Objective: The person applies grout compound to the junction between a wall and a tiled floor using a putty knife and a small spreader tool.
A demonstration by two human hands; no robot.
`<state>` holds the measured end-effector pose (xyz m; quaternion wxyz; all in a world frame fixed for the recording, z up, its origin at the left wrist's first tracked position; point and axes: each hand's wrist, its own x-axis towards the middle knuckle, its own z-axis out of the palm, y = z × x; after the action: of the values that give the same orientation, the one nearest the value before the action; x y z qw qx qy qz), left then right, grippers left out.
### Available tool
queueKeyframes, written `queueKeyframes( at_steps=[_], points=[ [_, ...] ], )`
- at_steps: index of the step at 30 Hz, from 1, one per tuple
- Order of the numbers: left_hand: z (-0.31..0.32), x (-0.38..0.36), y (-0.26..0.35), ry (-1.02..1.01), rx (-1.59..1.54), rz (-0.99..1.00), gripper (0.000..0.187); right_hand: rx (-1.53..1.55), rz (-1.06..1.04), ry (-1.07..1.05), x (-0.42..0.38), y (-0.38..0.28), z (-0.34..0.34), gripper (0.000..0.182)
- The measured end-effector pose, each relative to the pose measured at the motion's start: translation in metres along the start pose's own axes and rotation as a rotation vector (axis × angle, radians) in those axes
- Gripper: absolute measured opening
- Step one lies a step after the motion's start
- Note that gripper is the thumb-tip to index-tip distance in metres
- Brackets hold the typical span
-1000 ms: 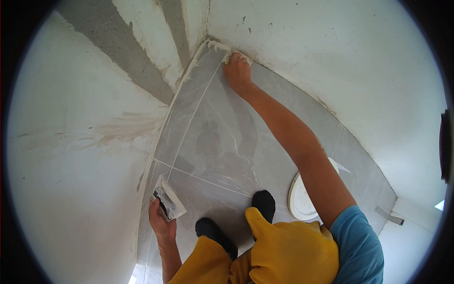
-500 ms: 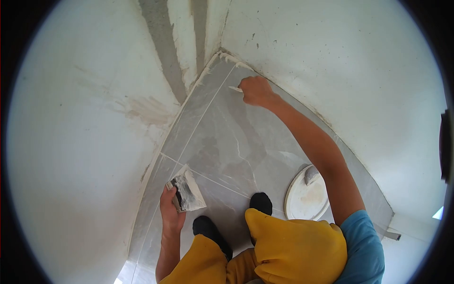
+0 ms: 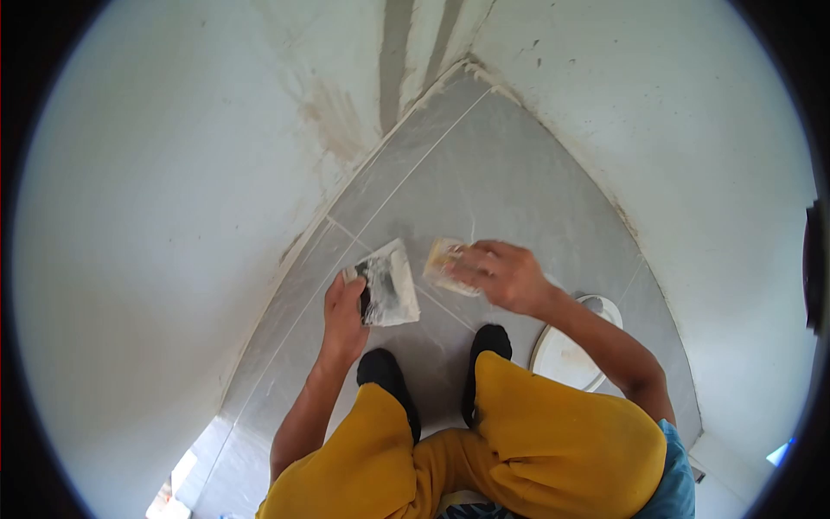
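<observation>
My left hand grips a wide putty knife, its blade smeared with white and dark filler, held above the grey floor tiles. My right hand holds a small, pale scraper coated with filler, just to the right of the putty knife's blade; the two tools are close but apart. Both hands hover over the tile floor in front of my black-socked feet.
A white round bucket stands on the floor to the right of my feet. White plastered walls meet at a corner ahead, with grey bare strips near it. Pale grout lines cross the tiles. My yellow trousers fill the foreground.
My right hand has pulled back from the far corner of the floor to beside the putty knife. My left hand has lifted the knife up and to the right. The view has tilted down.
</observation>
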<state>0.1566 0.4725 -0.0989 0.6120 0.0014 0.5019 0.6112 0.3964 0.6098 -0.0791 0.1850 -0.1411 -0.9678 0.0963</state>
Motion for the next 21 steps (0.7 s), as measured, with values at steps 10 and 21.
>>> queueKeyframes(
  at_steps=[10,21],
  points=[
    [-0.008,0.018,-0.004,-0.036,0.491,0.279,0.017,0.084,-0.172,-0.111,0.059,-0.015,-0.026,0.030],
    [-0.029,0.005,0.037,0.121,0.098,0.167,0.038,0.841,0.278,-0.163,0.022,0.040,-0.034,0.029]
  ],
)
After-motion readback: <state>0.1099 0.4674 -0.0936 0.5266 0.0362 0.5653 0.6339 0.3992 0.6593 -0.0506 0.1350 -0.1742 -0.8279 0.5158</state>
